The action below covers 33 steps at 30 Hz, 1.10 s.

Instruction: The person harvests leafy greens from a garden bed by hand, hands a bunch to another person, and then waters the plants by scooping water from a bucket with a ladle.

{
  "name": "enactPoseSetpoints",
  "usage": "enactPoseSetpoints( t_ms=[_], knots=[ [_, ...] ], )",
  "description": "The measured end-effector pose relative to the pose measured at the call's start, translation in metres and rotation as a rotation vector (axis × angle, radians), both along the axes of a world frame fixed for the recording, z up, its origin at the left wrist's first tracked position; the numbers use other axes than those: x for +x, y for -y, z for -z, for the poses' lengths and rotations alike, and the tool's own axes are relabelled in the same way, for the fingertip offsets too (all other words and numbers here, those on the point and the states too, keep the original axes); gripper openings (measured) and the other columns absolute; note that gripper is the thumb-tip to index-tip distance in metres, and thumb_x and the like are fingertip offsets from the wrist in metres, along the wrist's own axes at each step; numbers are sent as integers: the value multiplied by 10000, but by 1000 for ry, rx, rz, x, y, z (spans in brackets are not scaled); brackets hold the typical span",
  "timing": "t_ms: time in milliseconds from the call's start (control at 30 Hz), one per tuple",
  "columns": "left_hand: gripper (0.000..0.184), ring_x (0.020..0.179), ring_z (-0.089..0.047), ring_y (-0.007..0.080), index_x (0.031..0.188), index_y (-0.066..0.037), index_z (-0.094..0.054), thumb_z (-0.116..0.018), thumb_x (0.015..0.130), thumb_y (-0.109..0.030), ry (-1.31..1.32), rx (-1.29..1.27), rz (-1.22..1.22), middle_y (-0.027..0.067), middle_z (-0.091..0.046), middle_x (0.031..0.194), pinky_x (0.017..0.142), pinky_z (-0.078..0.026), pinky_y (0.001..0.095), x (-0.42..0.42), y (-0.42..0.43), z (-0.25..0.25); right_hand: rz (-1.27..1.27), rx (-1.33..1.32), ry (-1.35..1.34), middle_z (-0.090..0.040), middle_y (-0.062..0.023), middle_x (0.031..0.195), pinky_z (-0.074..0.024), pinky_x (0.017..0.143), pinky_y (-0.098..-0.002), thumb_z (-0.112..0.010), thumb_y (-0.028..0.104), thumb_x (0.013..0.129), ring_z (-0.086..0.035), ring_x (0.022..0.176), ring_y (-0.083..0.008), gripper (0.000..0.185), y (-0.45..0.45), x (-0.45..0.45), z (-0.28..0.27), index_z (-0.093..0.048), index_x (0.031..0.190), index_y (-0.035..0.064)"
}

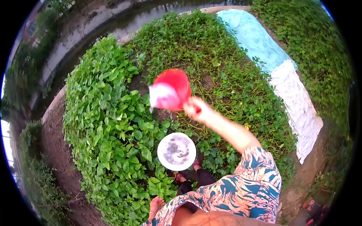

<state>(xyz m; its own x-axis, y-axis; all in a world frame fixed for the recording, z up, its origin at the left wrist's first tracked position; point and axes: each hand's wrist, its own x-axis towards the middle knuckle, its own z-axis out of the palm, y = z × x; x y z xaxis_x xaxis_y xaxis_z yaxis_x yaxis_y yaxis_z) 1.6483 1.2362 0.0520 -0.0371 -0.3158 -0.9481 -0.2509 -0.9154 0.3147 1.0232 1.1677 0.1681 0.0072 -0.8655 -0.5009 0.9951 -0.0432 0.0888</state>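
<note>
My right hand [196,108] is closed round the handle of a red water scoop [182,84], out ahead over the plants. The scoop is tilted, and a blurred white splash of water [161,96] leaves its mouth on the left side. Below it, by my feet, stands a round white bucket [160,153] holding cloudy greyish liquid with dark patches. Low on the left, my left hand [156,204] hangs beside my body over the leaves. Its fingers are curled in, with nothing visible in them.
Broad-leaved plants [105,124] grow thickly on the left, lower vines [233,83] on the right. A blue sheet [256,37] and a white sheet [296,101] lie along the right edge. Beyond the plot runs a water channel [139,22]. My red shoes [179,177] stand among the plants.
</note>
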Motion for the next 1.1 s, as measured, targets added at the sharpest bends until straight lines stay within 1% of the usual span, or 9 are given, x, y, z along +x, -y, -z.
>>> enactPoseSetpoints(
  t_ms=[100, 233, 267, 333, 467, 667, 800, 900, 1100],
  knots=[
    [271, 854, -625, 256, 1190, -117, -507, -492, 929, -192, -12, -14, 10, 117, -633, 979, 727, -515, 448, 0, 4, -13, 317, 64, -407, -469, -60, 643, -401, 378, -236, -554, 48, 837, -451, 468, -124, 105, 62, -146, -35, -455, 805, 32],
    [268, 849, -622, 249, 1190, -124, -510, -488, 929, -184, -50, -43, -64, 110, -632, 959, 700, -519, 433, 7, 3, -21, 660, 840, -510, -533, -74, 734, -449, 430, -323, -467, 83, 869, -500, 536, -180, 16, 60, -218, 140, -471, 862, 68],
    [275, 842, -623, 253, 1194, -119, -505, -493, 929, -191, -35, -24, -71, 115, -632, 957, 687, -522, 434, 10, 1, -17, 583, 638, -455, -530, -68, 758, -433, 412, -293, -440, 96, 866, -503, 567, -168, 37, 27, -208, 206, -473, 881, 95],
    [278, 831, -626, 257, 1196, -112, -501, -495, 929, -190, 12, 43, -92, 116, -631, 954, 679, -524, 432, 15, -9, -11, 307, 628, -313, -474, -9, 607, -384, 363, -231, -524, 131, 850, -436, 457, -102, 41, -35, -94, 140, -488, 847, 111],
    [265, 800, -631, 255, 1172, -95, -507, -506, 923, -186, 68, 55, -71, 112, -634, 937, 646, -522, 406, 18, -9, -8, -111, 539, -318, -484, -33, 609, -347, 358, -251, -523, 154, 881, -414, 420, -125, 87, -116, 70, 150, -471, 834, 101],
    [259, 822, -624, 235, 1167, -98, -522, -508, 928, -197, 65, 29, 4, 111, -626, 940, 650, -517, 383, 17, 8, -17, -634, 431, -849, -456, -30, 622, -413, 337, -288, -491, 122, 869, -470, 415, -127, 357, -149, 212, 164, -427, 1209, 32],
    [275, 822, -623, 228, 1182, -85, -516, -503, 929, -193, 32, 24, 40, 107, -628, 956, 663, -518, 386, 37, 14, -11, -1049, 554, -1447, -584, -287, 973, -519, 533, -402, -428, 169, 903, -628, 611, -336, 597, -133, 252, 205, -174, 1422, 23],
    [271, 823, -622, 228, 1181, -91, -517, -501, 929, -190, 17, 38, 26, 109, -629, 955, 674, -518, 397, 65, 7, -5, -982, 683, -1922, -514, -328, 1095, -516, 695, -448, -343, 179, 933, -624, 794, -399, 549, -123, 276, 234, -162, 1420, 4],
    [284, 889, -615, 262, 1195, -110, -512, -507, 927, -203, 50, 59, 44, 128, -613, 1029, 750, -521, 457, 101, -10, -3, -917, 886, -1559, -533, -302, 1047, -492, 772, -467, -389, 155, 918, -598, 896, -423, 480, -114, 301, 317, -266, 1351, -12]
  ],
)
